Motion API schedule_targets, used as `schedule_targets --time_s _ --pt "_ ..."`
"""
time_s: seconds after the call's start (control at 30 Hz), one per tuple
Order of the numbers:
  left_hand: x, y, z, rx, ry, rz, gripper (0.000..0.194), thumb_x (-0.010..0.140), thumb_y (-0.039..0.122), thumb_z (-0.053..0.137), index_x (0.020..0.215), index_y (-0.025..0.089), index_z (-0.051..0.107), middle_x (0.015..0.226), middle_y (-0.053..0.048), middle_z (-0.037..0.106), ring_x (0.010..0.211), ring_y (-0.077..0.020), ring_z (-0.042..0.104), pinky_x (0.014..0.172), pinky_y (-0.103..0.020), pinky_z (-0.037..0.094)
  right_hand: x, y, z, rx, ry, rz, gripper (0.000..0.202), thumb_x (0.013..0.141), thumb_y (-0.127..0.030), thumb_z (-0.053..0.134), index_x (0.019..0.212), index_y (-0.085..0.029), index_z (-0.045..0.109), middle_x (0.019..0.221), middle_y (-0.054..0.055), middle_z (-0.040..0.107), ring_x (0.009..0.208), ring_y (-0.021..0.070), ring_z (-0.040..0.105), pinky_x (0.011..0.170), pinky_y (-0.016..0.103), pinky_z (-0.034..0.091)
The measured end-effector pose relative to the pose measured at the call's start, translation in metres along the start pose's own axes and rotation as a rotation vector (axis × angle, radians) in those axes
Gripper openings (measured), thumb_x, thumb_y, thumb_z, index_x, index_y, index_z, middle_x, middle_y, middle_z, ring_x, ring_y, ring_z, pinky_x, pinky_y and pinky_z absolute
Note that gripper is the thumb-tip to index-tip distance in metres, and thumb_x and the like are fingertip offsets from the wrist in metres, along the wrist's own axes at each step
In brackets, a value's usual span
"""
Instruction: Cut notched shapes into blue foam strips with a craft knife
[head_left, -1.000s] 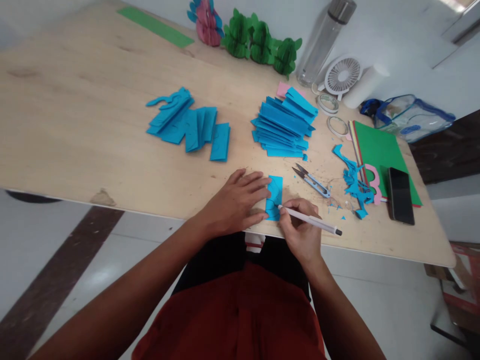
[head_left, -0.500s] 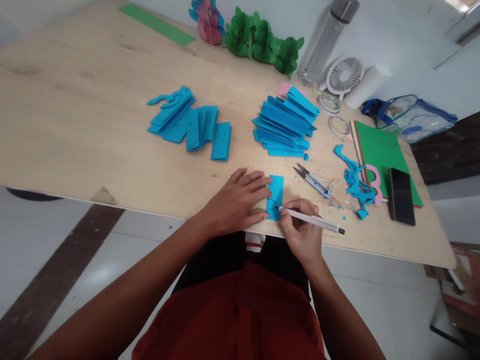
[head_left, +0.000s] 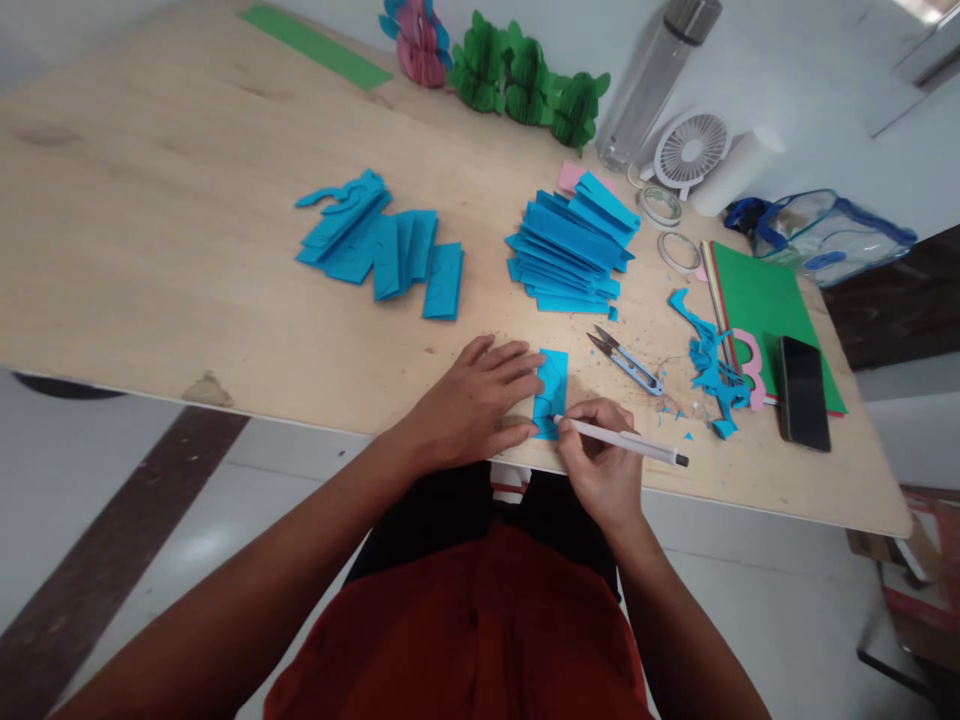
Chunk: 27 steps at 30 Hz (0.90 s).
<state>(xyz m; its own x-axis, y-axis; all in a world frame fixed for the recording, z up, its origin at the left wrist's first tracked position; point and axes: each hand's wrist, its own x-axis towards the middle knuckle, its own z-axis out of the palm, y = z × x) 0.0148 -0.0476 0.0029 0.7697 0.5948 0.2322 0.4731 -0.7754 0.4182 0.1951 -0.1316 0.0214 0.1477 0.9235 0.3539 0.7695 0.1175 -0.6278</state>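
Left hand (head_left: 469, 408): spread open, fingertips on blue paper slip (head_left: 556, 372) between hands. Right hand (head_left: 609, 478): closed round white pen (head_left: 626, 440), tip at slip. Risk: stray line, from slip shifting under light left-side hold.

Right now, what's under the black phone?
The phone lies partly on green paper, which shows on both sides of it. The phone's bottom end sticks out over the wooden tabletop. Anything completely covered, I can't see.
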Motion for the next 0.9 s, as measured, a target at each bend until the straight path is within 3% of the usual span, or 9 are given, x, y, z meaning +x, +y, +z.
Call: schedule_targets --time_s 0.9 --pt "0.0004 -0.0002 0.0005 0.005 0.012 0.002 0.03 0.089 0.037 0.056 0.114 0.021 0.061 0.148 -0.009 0.052 0.14 -0.0314 0.042 0.118 -0.057 0.025 -0.0014 -0.007 0.0075 0.061 -0.028 -0.025 0.008 0.086 -0.025 0.056 0.078 -0.023 0.058 0.072 -0.001 0.067 0.072 0.0183 0.062 0.083 0.04 0.042"
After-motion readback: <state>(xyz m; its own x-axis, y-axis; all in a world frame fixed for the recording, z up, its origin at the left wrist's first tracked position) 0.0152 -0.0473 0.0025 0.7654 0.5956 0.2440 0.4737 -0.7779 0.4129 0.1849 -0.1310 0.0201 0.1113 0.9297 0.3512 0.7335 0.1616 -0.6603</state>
